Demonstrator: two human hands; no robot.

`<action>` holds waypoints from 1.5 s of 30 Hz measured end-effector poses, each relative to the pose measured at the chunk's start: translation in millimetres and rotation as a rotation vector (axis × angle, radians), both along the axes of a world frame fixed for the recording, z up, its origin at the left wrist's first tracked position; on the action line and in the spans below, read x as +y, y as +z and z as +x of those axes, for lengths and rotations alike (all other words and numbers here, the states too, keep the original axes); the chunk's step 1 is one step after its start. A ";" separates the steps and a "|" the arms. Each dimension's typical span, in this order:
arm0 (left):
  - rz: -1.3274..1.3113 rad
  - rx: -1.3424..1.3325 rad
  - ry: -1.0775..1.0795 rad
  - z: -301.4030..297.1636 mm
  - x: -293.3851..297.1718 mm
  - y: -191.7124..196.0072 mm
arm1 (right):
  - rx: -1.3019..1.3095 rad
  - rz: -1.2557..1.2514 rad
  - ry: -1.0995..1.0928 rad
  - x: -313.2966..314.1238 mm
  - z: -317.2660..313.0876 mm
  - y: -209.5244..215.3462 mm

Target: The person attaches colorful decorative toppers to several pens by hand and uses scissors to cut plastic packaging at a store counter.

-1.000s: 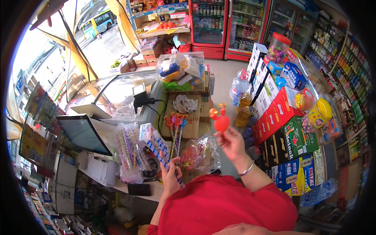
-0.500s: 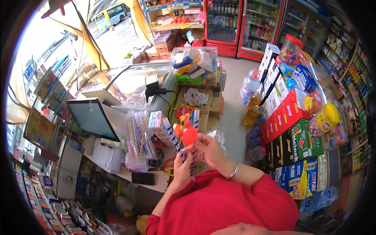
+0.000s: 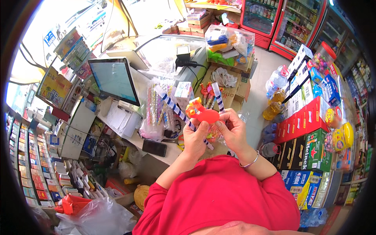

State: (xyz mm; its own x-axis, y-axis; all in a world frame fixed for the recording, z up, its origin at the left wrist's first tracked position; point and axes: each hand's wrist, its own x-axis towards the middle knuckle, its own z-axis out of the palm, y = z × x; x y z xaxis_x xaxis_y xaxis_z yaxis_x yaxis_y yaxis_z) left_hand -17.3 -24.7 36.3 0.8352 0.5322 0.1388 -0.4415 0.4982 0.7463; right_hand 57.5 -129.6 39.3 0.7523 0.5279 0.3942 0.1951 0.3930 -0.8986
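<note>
Between my hands is an orange-red plastic toy (image 3: 208, 116) with a flat round part and a small knobbly figure at its left end. My left hand (image 3: 196, 141) is closed round a blue-and-white striped stick (image 3: 172, 105), with its thumb against the toy's lower edge. Pinched fingers of my right hand (image 3: 234, 132) hold the toy's right side. A second striped stick (image 3: 217, 98) rises beside those fingers; whether they also grip it is hidden. Beyond them, several colourful plastic toys (image 3: 206, 93) lie on a cardboard surface.
On the counter to the left are a monitor (image 3: 114, 80), a bag of patterned sticks (image 3: 159, 105) and a black phone (image 3: 154, 147). Ahead stands a clear bin of mixed items (image 3: 229, 47). Stacked drink cartons (image 3: 301, 121) and a yellow-lidded jar (image 3: 340, 137) line the right.
The view has shifted, and the counter now sits further right in it. My hands have moved apart a little. The toy's round part has tilted, and the striped sticks now lean outward.
</note>
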 end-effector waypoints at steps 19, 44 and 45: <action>-0.265 0.102 -0.010 -5.0 7.9 16.9 | -0.612 -0.236 -0.237 -5.8 -16.1 3.9; 0.235 0.321 -0.308 -18.6 12.4 0.5 | 0.256 -0.193 0.157 -7.2 21.5 27.6; 0.195 0.333 -0.320 -18.6 12.1 3.0 | 0.284 -0.175 0.168 -6.9 22.2 27.7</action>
